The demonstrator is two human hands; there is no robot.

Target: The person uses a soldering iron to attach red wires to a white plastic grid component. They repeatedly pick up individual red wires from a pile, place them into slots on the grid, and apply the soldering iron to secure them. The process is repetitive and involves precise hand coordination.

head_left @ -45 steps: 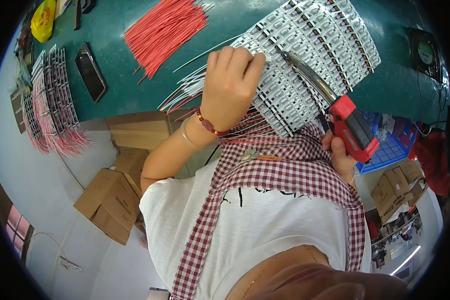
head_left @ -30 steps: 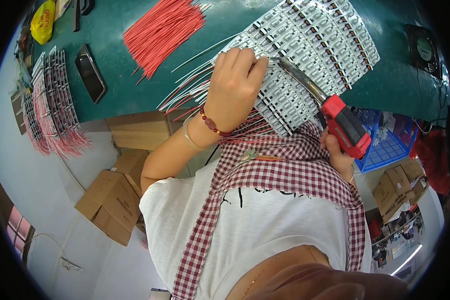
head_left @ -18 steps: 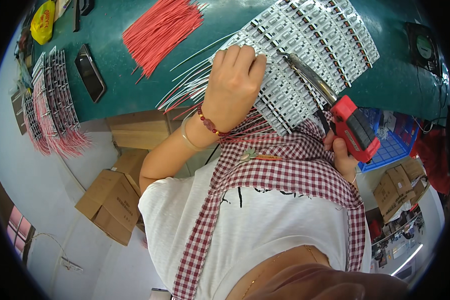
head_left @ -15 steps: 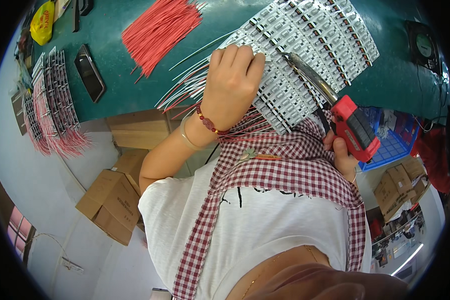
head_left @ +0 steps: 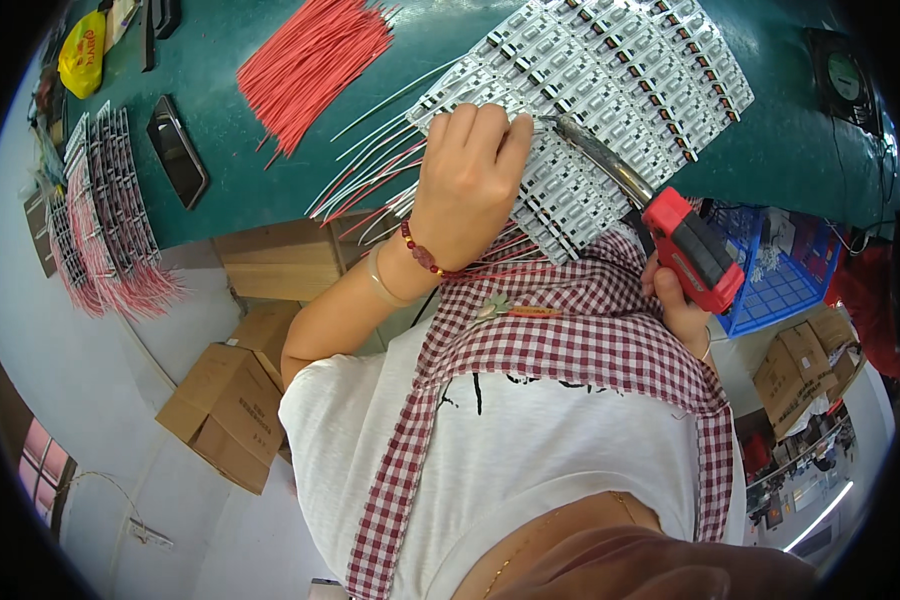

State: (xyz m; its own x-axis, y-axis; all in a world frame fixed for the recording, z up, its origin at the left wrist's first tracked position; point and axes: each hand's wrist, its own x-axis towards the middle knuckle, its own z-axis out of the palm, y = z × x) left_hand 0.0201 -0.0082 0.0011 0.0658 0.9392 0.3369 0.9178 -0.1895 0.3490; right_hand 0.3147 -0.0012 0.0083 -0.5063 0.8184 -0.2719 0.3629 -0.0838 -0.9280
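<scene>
Soldering iron [head_left: 660, 225] tip at strips [head_left: 610, 90]

- Bright, even indoor light falls on the green work surface [head_left: 270, 160]; colours read clean and nothing is washed out.
- Shadows are soft and short, with only a faint one under the left hand [head_left: 467, 180].
- A pale sheen shows on the metal barrel of the red-handled soldering tool [head_left: 660, 225].
- Fisheye distortion bends the surface's near edge into a curve; a black rim closes every corner.
- The centre is sharp; detail softens toward the rim, and the person's chin at the lower edge is blurred.
</scene>
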